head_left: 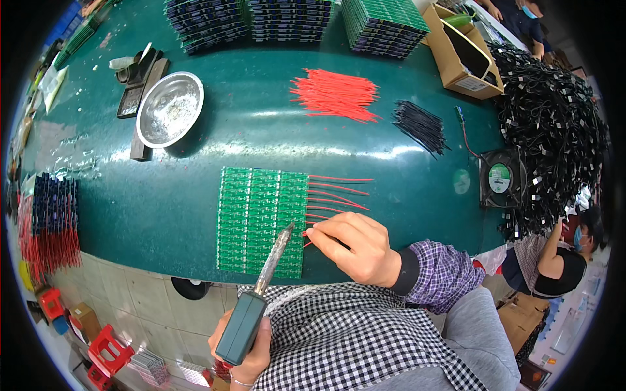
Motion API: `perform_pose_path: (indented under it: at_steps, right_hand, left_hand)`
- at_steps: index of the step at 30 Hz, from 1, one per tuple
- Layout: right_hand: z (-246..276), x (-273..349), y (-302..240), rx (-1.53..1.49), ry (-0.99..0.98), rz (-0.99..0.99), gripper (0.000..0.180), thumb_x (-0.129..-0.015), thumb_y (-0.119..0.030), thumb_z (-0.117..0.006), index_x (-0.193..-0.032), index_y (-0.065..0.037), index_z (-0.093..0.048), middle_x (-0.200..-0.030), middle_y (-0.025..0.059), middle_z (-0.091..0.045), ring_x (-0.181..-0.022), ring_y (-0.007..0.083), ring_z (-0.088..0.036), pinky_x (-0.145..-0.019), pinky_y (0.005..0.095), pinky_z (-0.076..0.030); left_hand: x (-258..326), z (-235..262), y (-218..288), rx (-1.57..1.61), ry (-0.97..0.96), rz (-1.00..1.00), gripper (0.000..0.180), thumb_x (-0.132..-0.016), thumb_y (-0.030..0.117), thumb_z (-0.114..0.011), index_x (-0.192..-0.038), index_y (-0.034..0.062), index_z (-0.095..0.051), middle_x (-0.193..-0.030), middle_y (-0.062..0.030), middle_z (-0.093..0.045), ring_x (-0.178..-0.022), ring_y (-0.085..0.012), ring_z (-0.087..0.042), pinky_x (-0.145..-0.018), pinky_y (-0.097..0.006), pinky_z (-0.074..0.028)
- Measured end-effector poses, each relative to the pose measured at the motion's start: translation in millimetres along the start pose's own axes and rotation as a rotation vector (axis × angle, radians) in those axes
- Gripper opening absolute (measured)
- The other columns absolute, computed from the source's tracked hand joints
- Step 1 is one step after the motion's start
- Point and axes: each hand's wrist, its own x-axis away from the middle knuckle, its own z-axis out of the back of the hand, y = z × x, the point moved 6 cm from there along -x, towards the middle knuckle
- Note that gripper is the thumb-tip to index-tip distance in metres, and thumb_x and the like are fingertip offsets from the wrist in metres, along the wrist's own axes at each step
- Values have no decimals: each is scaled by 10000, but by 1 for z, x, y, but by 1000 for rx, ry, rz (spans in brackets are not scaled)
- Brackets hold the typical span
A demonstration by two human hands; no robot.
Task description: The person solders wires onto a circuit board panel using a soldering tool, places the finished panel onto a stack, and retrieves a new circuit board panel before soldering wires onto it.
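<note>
A green circuit board panel (261, 202) lies flat near the table's front edge, with several red wires (339, 192) sticking out from its right side. My left hand (244, 345) is wrapped round the dark green handle of a soldering iron (242, 326). The iron's metal tip reaches over the panel's right part, close to its edge; whether it touches cannot be told. My right hand (358, 247) is closed in a pinch at that edge, on the end of a red wire (306, 233) that its fingers partly cover.
Behind the panel lie a pile of red wires (336, 96) and a bundle of black wires (419, 126). A metal bowl (171, 109) rests at left. Board stacks (385, 29) and a cardboard box (463, 55) stand behind. A fan (502, 177) and heaped black cables (554, 130) are at right, near other people.
</note>
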Motion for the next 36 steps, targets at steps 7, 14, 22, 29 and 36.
perform_pose_path:
  at_steps: [7, 14, 22, 29, 36]
  right_hand:
    - [-2, 3, -1, 20, -83, -64, 290, -733, -60, -728, -1019, -8, -727, -900, 71, -710, -695, 173, -682, -565, 275, -521]
    - [-3, 4, -1, 37, -87, -66, 259, -746, -60, -740, -1002, -25, -731, -889, 54, -705, -683, 159, -680, -555, 269, -514]
    - [-3, 4, -1, 40, -87, -64, 242, -747, -62, -743, -986, -25, -730, -883, 52, -704, -679, 156, -682, -553, 267, -514]
    - [-3, 3, -1, 37, -90, -66, 242, -741, -66, -735, -978, -16, -730, -891, 57, -709, -678, 160, -683, -547, 266, -511]
    - [-3, 2, -3, 57, -83, -68, 230, -734, -65, -733, -958, -15, -734, -874, 53, -700, -657, 150, -667, -539, 263, -498]
  left_hand:
    - [0, 1, 1, 14, -30, 18, 224, -744, 50, -798, -937, -30, -720, -910, -172, -713, -719, -307, -715, -610, -360, -551]
    - [-7, -1, 12, 4, -75, -10, 183, -741, 14, -794, -903, -36, -726, -895, -162, -710, -721, -303, -712, -615, -364, -556]
    - [-12, -2, 21, -5, -65, -57, 183, -736, 6, -791, -899, -39, -723, -875, -154, -702, -695, -299, -699, -598, -362, -544]
    - [8, 1, -6, 26, -35, 28, 203, -721, 35, -797, -899, -24, -718, -854, -151, -690, -661, -290, -677, -556, -363, -519]
    - [14, 3, -14, -26, -32, 38, 209, -732, 72, -799, -905, -12, -716, -833, -153, -683, -644, -300, -667, -527, -366, -499]
